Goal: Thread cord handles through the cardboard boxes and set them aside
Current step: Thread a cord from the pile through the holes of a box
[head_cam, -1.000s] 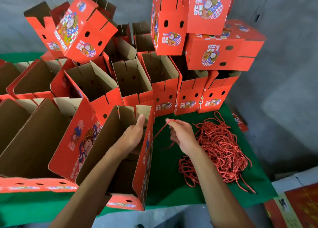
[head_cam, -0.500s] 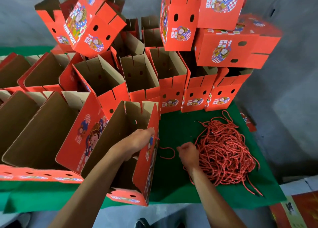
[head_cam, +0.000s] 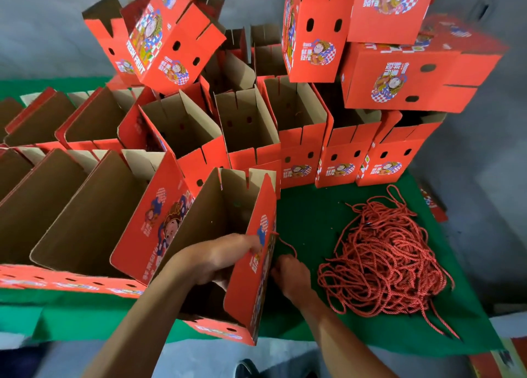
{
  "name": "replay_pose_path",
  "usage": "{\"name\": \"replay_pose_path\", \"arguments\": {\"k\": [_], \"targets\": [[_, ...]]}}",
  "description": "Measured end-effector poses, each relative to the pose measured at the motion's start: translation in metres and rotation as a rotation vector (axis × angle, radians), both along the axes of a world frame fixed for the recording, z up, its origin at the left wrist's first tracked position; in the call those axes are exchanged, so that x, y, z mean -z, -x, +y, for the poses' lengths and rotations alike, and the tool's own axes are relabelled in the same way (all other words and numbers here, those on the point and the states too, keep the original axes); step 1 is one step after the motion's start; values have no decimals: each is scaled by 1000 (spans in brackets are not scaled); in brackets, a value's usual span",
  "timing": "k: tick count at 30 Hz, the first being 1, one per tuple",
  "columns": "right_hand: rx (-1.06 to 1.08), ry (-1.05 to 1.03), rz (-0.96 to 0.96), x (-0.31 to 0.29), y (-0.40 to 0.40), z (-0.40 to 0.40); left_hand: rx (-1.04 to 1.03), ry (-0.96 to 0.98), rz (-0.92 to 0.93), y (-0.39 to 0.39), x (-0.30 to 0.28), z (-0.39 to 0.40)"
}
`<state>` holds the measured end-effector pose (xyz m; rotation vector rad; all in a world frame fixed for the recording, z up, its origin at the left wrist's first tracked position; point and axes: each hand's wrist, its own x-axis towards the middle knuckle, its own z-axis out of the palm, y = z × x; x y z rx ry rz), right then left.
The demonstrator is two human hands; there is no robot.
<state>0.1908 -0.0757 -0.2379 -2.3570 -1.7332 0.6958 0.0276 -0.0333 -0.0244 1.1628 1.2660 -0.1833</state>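
Observation:
An open red cardboard box [head_cam: 258, 280] stands at the front edge of the green table. My left hand [head_cam: 216, 259] reaches inside it, fingers against the inner face of its right wall. My right hand [head_cam: 291, 275] is just outside that wall, low down, with its fingers curled on a short red cord [head_cam: 286, 245] that loops up to the wall. Whether the cord passes through a hole is hidden by the wall. A tangled heap of red cords [head_cam: 385, 260] lies on the table to the right.
Several open red boxes [head_cam: 251, 126] fill the left and back of the green table [head_cam: 310, 215]. More boxes [head_cam: 405, 75] are stacked high at the back right and back left. Grey floor lies beyond the right edge.
My right hand has dropped from chest height down beside the box's right wall, taking the cord with it. My left hand has moved lower inside the box. The view has shifted closer.

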Motion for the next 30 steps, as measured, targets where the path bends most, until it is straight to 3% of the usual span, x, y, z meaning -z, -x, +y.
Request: {"name": "replay_pose_path", "arguments": {"k": [2, 6, 9, 14, 19, 30], "targets": [[57, -13, 63, -3, -4, -5, -2, 0, -4, 2, 0, -2], [241, -210, 501, -16, -17, -14, -72, -47, -2, 2, -4, 4], [269, -315, 771, -39, -17, -23, -129, -89, -19, 0, -5, 8], [200, -353, 1060, -74, -7, -44, -175, -107, -29, 2, -3, 13], [230, -339, 1126, -91, 6, -61, -185, -102, -57, 5, 1, 13], [562, -509, 1346, -89, 29, -61, -228, -103, -105, -6, -2, 5]]}}
